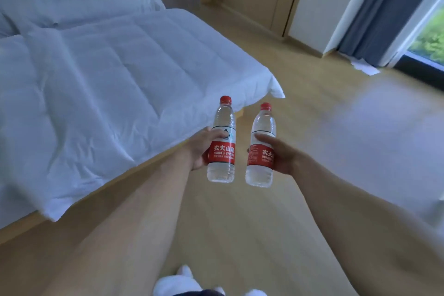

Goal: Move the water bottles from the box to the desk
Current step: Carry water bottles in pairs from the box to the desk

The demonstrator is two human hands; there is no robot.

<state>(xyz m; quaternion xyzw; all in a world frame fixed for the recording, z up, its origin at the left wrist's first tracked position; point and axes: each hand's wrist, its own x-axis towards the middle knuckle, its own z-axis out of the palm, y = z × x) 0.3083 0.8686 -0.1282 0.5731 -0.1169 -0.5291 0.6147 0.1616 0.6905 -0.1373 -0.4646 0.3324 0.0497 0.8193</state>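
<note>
In the head view, two clear plastic water bottles are held upright above the wooden floor (240, 223), just beside each other but apart. The left hand (200, 148) grips the left bottle (222, 142) around its red label, thumb across the front. The right hand (282, 151) grips the right bottle (260, 149), tilted slightly, the same way. Both have red caps and Nongfu Spring labels. A bed (96, 79) with a white duvet lies to the left.

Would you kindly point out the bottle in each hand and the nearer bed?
left bottle (222, 151), head view, on its red label.
right bottle (260, 151), head view, on its red label.
nearer bed (108, 84), head view, on the white quilt's middle.
</note>
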